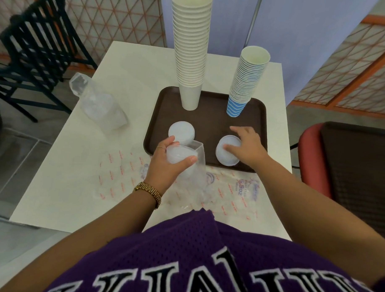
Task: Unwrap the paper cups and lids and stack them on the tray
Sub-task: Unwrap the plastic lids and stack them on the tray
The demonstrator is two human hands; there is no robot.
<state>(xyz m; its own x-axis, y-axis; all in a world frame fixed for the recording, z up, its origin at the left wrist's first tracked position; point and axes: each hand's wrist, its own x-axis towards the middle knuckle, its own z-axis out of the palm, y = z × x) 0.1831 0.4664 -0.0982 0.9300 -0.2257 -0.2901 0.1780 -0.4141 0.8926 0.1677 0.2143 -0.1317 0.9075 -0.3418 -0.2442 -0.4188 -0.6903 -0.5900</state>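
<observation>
A brown tray (212, 124) lies on the white table. At its back stand a tall stack of white paper cups (190, 58) and a shorter stack of blue striped cups (244, 82). A pile of white lids (181, 131) rests on the tray's front left. My left hand (167, 164) grips a clear plastic sleeve of lids (184, 158) at the tray's front edge. My right hand (246, 145) rests with its fingers spread on a second pile of lids (227, 152) at the tray's front right.
Another clear sleeve of lids (99, 103) lies on the table to the left of the tray. Empty printed plastic wrappers (229, 190) are spread along the near table edge. A black chair (37, 48) stands far left, a red chair (318, 154) at the right.
</observation>
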